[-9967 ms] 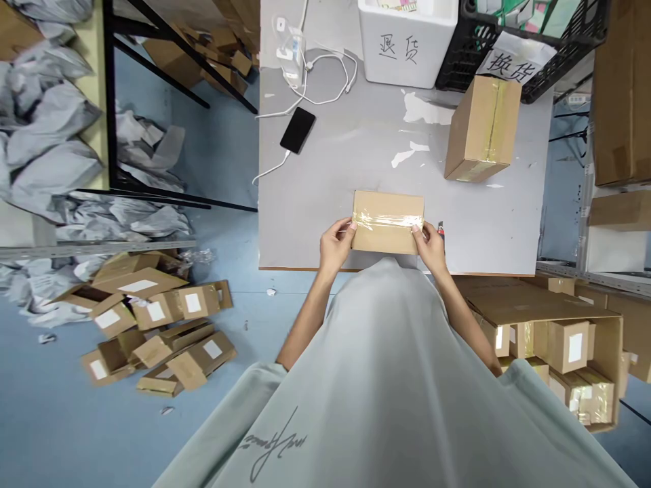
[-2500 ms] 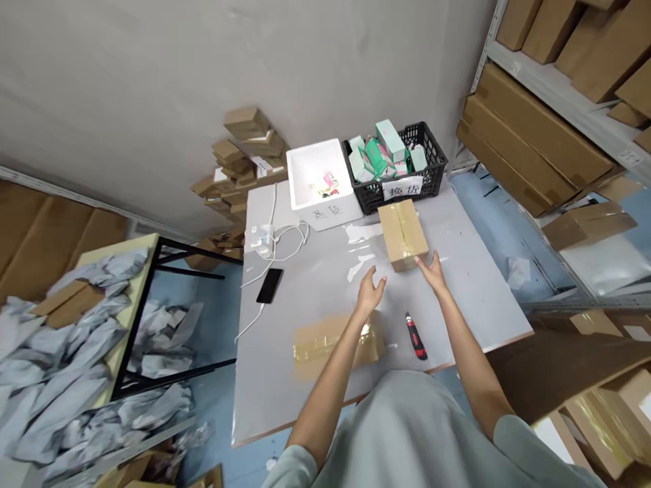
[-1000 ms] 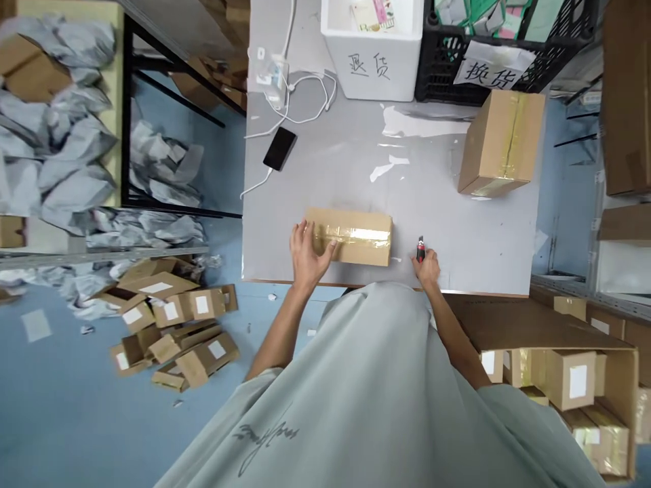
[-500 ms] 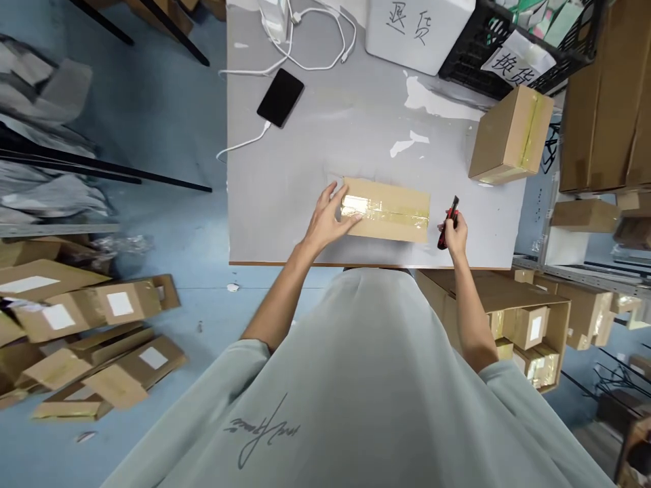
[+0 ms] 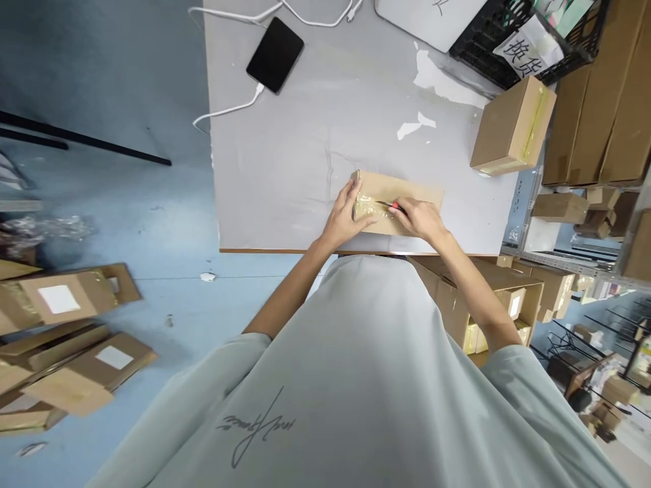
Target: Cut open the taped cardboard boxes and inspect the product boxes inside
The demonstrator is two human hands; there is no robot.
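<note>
A small cardboard box (image 5: 379,181) lies on the grey table near its front edge, with shiny clear tape along its top. My left hand (image 5: 346,215) grips the box's left end, fingers along that end and thumb on top. In my right hand (image 5: 421,217) is a red and black utility knife (image 5: 395,205), held over the box. The knife's tip points left and meets the tape around the middle of the top. My fingers hide most of the knife's handle, and the right hand covers part of the box's right half.
A black phone-like device (image 5: 275,55) with a white cable lies at the back left of the table (image 5: 285,156). At the right stand a taped carton (image 5: 513,129) and a black crate (image 5: 483,44). Opened cartons (image 5: 76,298) lie on the floor at left.
My right hand has brought the utility knife left, from beside the box onto its taped top. My left hand still holds the left end. The camera view has shifted.
</note>
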